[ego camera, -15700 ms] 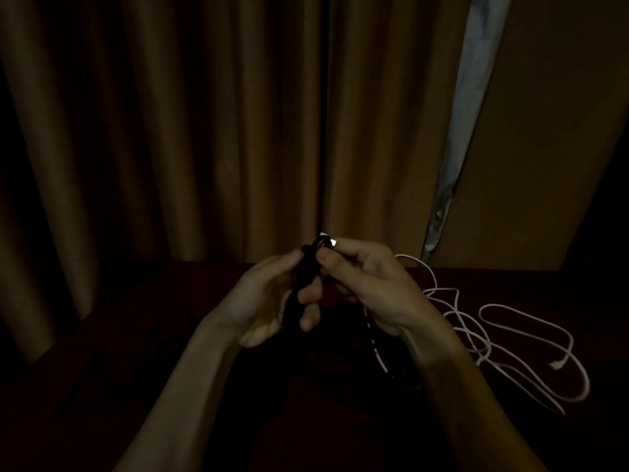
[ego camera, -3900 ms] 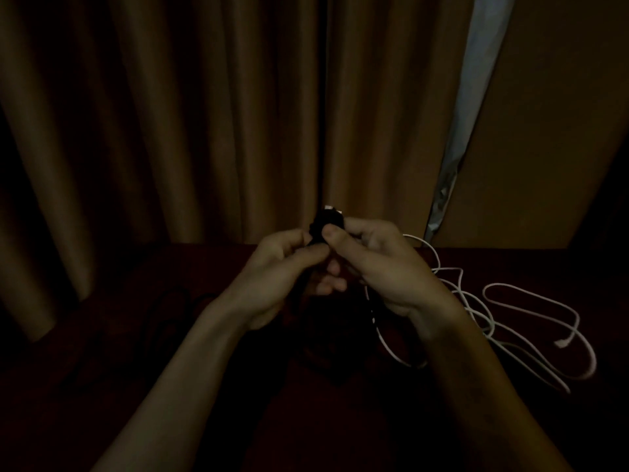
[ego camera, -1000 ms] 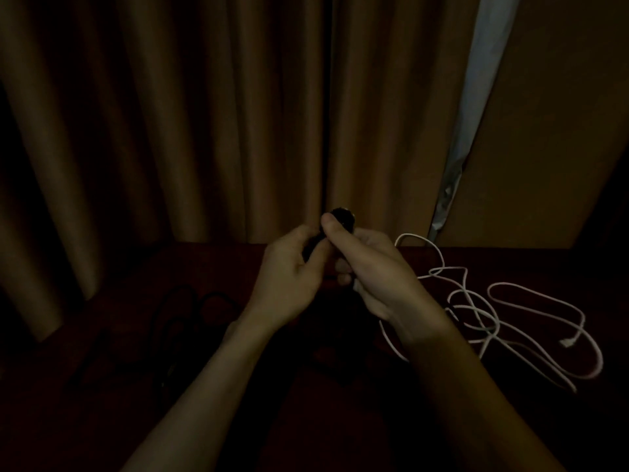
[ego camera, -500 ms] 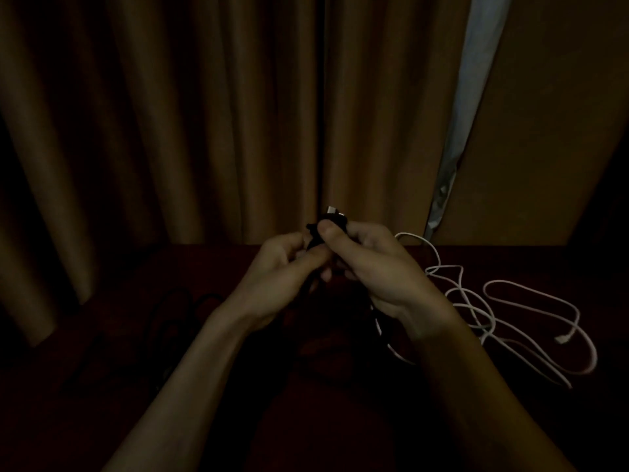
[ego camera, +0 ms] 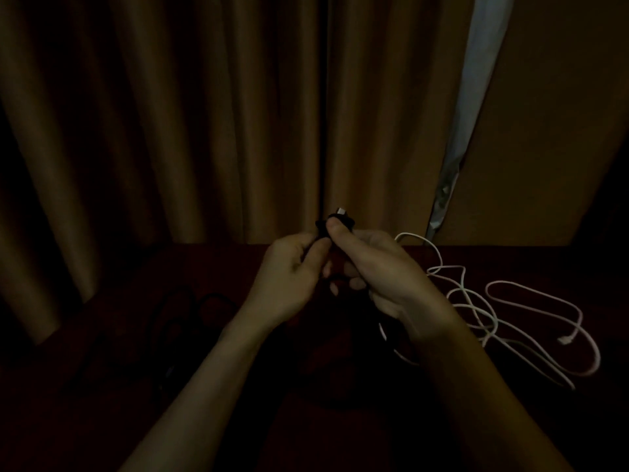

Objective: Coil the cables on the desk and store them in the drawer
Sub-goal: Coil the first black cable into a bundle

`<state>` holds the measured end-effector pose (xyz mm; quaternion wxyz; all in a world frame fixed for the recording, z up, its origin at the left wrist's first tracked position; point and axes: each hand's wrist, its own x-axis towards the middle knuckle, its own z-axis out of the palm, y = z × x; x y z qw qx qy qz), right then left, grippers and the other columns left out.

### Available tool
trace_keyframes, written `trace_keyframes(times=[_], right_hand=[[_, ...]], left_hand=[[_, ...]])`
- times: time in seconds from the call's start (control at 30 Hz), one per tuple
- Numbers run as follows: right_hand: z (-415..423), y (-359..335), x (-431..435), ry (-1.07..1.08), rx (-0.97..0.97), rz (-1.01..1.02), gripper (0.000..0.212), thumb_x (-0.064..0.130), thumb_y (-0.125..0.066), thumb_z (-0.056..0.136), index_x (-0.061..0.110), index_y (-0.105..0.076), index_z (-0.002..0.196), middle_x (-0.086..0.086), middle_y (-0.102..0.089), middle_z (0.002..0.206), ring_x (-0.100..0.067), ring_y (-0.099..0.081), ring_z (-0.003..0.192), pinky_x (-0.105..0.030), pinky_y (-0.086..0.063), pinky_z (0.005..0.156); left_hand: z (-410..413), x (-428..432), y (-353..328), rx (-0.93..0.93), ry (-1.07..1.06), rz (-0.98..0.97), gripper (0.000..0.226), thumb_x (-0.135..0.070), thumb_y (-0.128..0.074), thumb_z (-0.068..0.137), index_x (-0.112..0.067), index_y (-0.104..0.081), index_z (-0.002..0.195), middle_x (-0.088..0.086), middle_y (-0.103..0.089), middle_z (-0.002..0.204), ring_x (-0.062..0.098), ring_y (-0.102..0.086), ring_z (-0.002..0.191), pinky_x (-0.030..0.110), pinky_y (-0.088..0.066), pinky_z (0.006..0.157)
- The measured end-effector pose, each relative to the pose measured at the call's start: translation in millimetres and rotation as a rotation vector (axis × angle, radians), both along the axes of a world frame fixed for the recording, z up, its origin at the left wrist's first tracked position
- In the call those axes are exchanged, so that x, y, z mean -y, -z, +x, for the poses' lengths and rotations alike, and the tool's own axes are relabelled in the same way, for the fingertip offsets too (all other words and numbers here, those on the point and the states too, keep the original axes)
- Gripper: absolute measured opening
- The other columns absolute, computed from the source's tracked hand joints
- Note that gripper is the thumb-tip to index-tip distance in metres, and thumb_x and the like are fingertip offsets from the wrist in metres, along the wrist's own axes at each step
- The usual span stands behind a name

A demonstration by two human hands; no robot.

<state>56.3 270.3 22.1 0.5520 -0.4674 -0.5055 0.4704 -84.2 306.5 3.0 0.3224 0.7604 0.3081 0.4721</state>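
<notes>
Backdrop: brown curtains [ego camera: 204, 114] hang in deep folds along the far side; a pale strip [ego camera: 476, 80] shows at their right edge, beside a plain brown panel [ego camera: 551, 131]. Lighting is very dim.
Bench: dark red bench [ego camera: 503, 260] fills the near half, running up to the curtains.
Black cable: the black cable [ego camera: 335, 225] is a bundle held up over the bench centre, between both hands; a small metal plug tip [ego camera: 341, 210] sticks out of its top. Most of the bundle is hidden by fingers.
Left hand: the left hand [ego camera: 289, 277] has its grip closed on the black cable, fingers and thumb curled round its left side.
Right hand: the right hand [ego camera: 384, 270] also grips the bundle, thumb pressed just under the plug tip.
White cable: the white cable [ego camera: 476, 310] lies loose and uncoiled on the bench, right of the right hand; one strand runs under that wrist, and its free end lies far right.
Dark loops: faint dark loops [ego camera: 200, 301] lie on the bench left of the left forearm, too dim to make out further.
</notes>
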Motion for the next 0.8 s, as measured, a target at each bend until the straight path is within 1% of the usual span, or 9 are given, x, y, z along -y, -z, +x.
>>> trace_keyframes(times=[0.13,0.2,0.27,0.33,0.43,0.53,0.63,0.73,0.8], right_hand=[[-12,5,-5,0.12,0.042,-0.01,0.045,0.048,-0.062,0.097,0.014,-0.057,0.068,0.001,-0.051,0.06,-0.01,-0.049,0.05,-0.017,-0.034,0.047],[-15,8,-5,0.135,0.016,0.036,0.047,0.037,-0.061,0.1,0.017,-0.051,0.059,0.016,-0.048,0.042,0.003,-0.047,0.037,-0.009,-0.032,0.04],[-15,8,-1,0.123,0.018,0.091,0.043,0.028,-0.058,0.103,0.016,-0.053,0.062,0.016,-0.048,0.038,0.006,-0.049,0.036,-0.007,-0.034,0.039],[-13,6,1,0.134,0.074,0.149,0.033,0.028,-0.059,0.103,0.009,-0.066,0.077,0.011,-0.065,0.052,0.004,-0.062,0.05,-0.011,-0.045,0.049],[-8,10,-4,0.237,0.363,0.232,0.033,0.042,-0.062,0.099,0.011,-0.075,0.099,-0.005,-0.076,0.088,-0.015,-0.073,0.082,-0.039,-0.059,0.072],[-2,13,-7,0.348,0.686,0.363,0.032,0.043,-0.061,0.098,0.013,-0.073,0.103,-0.005,-0.063,0.096,-0.011,-0.061,0.082,-0.016,-0.045,0.067],[-3,11,-3,0.394,0.932,0.451,0.035,0.039,-0.061,0.099,0.012,-0.066,0.12,0.0,-0.047,0.106,-0.015,-0.055,0.087,-0.018,-0.043,0.073],[-4,10,0,0.331,1.086,0.53,0.036,0.031,-0.06,0.1,0.012,-0.059,0.129,0.005,-0.036,0.11,-0.021,-0.058,0.088,-0.032,-0.05,0.075],[-3,9,2,0.253,1.165,0.544,0.037,0.028,-0.059,0.1,0.011,-0.055,0.133,0.003,-0.035,0.114,-0.025,-0.06,0.09,-0.04,-0.054,0.077]], left_hand=[[1,-5,17,-0.294,-0.374,0.488,0.026,-0.026,-0.048,0.103,-0.009,-0.065,0.114,0.007,-0.068,0.073,0.02,-0.062,0.057,0.034,-0.048,0.051],[2,-6,23,-0.35,-0.428,0.573,0.026,-0.028,-0.049,0.101,-0.007,-0.062,0.11,0.008,-0.064,0.068,0.03,-0.06,0.051,0.034,-0.044,0.044],[2,-3,22,-0.343,-0.415,0.577,0.016,-0.02,-0.059,0.099,-0.008,-0.065,0.107,0.005,-0.063,0.067,0.025,-0.059,0.05,0.029,-0.039,0.045],[0,-3,15,-0.258,-0.332,0.463,0.016,-0.021,-0.063,0.098,-0.016,-0.069,0.112,-0.005,-0.066,0.074,0.005,-0.056,0.055,0.024,-0.042,0.05],[-7,-9,5,-0.186,-0.214,0.245,0.018,-0.03,-0.065,0.093,-0.022,-0.074,0.106,-0.008,-0.068,0.088,-0.002,-0.058,0.069,0.013,-0.041,0.06],[-17,-12,-5,-0.039,-0.058,-0.123,0.034,-0.037,-0.055,0.083,-0.016,-0.076,0.099,-0.002,-0.067,0.098,0.009,-0.063,0.086,0.022,-0.047,0.079],[-20,-6,-17,0.175,0.075,-0.495,0.048,-0.05,-0.045,0.097,-0.014,-0.075,0.093,-0.002,-0.073,0.084,0.015,-0.062,0.069,0.033,-0.044,0.066],[-23,0,-23,0.043,0.081,-0.52,0.071,-0.08,-0.042,0.082,-0.022,-0.078,0.1,0.0,-0.075,0.085,0.014,-0.065,0.065,0.026,-0.047,0.059],[-26,-1,-22,-0.032,0.075,-0.52,0.075,-0.08,-0.044,0.078,-0.019,-0.076,0.104,0.007,-0.075,0.084,0.016,-0.065,0.064,0.027,-0.047,0.057]])
